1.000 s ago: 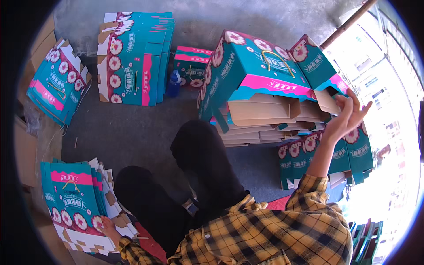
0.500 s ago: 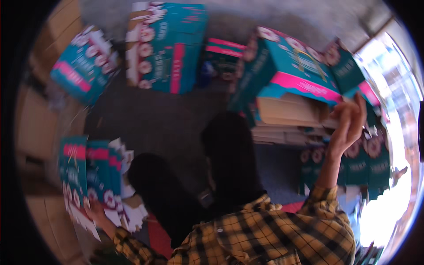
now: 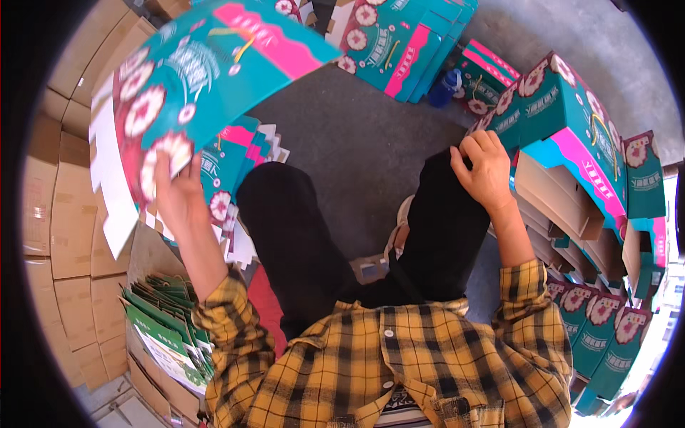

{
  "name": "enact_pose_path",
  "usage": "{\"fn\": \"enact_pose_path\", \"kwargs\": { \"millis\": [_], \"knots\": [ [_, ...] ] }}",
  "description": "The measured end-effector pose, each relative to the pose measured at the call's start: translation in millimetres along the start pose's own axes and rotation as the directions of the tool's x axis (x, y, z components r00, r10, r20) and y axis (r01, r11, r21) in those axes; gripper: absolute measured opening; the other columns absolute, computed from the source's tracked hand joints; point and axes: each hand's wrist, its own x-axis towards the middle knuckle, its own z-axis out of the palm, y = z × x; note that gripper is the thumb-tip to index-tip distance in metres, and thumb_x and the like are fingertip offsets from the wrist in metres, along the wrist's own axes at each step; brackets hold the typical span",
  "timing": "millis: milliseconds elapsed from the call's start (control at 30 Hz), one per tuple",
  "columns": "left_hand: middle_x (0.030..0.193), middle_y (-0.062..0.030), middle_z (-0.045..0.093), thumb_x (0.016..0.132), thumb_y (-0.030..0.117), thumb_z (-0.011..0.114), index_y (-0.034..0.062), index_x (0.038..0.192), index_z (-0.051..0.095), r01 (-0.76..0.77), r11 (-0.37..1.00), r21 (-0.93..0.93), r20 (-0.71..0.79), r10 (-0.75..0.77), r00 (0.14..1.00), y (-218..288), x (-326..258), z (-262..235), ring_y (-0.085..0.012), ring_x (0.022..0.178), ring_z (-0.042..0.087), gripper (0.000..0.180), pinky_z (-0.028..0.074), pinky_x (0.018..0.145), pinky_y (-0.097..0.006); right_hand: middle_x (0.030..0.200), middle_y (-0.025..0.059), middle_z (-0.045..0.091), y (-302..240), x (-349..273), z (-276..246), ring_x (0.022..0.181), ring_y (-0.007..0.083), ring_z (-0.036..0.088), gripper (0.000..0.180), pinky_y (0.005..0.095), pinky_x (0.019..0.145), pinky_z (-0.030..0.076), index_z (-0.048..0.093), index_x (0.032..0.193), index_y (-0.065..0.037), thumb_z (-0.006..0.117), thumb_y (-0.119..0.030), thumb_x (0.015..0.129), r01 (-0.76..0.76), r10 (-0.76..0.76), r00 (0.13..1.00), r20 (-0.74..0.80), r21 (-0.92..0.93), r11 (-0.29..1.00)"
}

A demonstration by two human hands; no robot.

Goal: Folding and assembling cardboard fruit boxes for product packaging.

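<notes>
My left hand (image 3: 180, 196) pinches the lower edge of a flat teal carton blank (image 3: 207, 78), thumb on its printed face. The blank has a pink band, flower-like prints and white flaps; it is raised and tilted at the upper left. Beneath it, partly hidden, lies a stack of similar blanks (image 3: 222, 167) beside my left knee. My right hand (image 3: 486, 171) is above my right knee with loosely bent fingers, thumb apart, and nothing visible in it. To its right stands an opened-out teal carton (image 3: 564, 107), its brown inside showing, on top of other cartons.
More flat blanks (image 3: 399, 43) lie ahead on the dark floor, next to a blue object (image 3: 447, 87) and a small teal box (image 3: 485, 78). Brown boxes (image 3: 71, 207) are piled along the left. Green-and-white paper bags (image 3: 160, 328) stand at lower left; several teal cartons (image 3: 596, 328) line the lower right.
My left hand has raised a carton blank from the left-hand stack. My right hand has left the opened-out carton and come in to my right knee. The view has shifted.
</notes>
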Motion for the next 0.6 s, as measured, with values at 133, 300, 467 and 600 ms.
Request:
{"fn": "enact_pose_path", "kwargs": {
  "millis": [133,300,467,600],
  "knots": [
    [0.106,-0.0103,0.06,0.089,0.018,0.062,0.0026,0.111,0.053,0.012,0.999,-0.044,0.11,-0.007,0.994,-31.4,-12.4,65.5,-0.025,0.101,0.057,0.029,0.05,0.083,-0.042,0.066,0.0063,0.049,4.6,-17.8,-4.0,0.061,0.0255,0.049,0.017,0.0367,0.057,0.042,0.051,0.065,-0.006,0.068,-0.006,0.07,0.076,-0.075,0.995,-0.068,0.004,0.997],
    [0.099,-0.0097,0.062,0.091,0.02,0.059,-0.0003,0.109,0.054,0.063,0.998,0.03,0.147,-0.067,0.987,-78.2,-17.2,102.9,-0.0225,0.088,0.062,0.028,0.055,0.073,-0.037,0.091,0.0111,0.061,6.9,-27.2,-14.2,0.084,0.0297,0.057,0.014,0.0382,0.074,0.047,0.06,0.088,-0.002,0.064,-0.01,0.077,-0.1,0.105,0.994,-0.035,0.127,0.987],
    [0.094,-0.0102,0.062,0.088,0.024,0.063,0.0004,0.104,0.056,0.227,0.938,0.263,0.08,-0.256,0.963,-109.6,-28.4,84.1,-0.0217,0.082,0.063,0.03,0.056,0.068,-0.036,0.103,0.0129,0.06,15.1,-18.9,-8.0,0.1,0.0324,0.055,0.03,0.0414,0.085,0.045,0.062,0.102,-0.003,0.058,-0.028,0.086,-0.172,0.158,0.937,0.313,0.016,0.985],
    [0.091,-0.0089,0.063,0.09,0.027,0.06,0.0016,0.102,0.057,0.303,0.888,0.347,0.099,-0.356,0.929,-126.3,-41.6,77.3,-0.0195,0.077,0.063,0.029,0.055,0.062,-0.034,0.096,0.0114,0.061,27.4,-13.0,1.9,0.095,0.0319,0.056,0.023,0.0392,0.081,0.045,0.063,0.096,-0.005,0.055,-0.024,0.088,-0.18,0.143,0.908,0.393,0.058,0.982]
  ]
}}
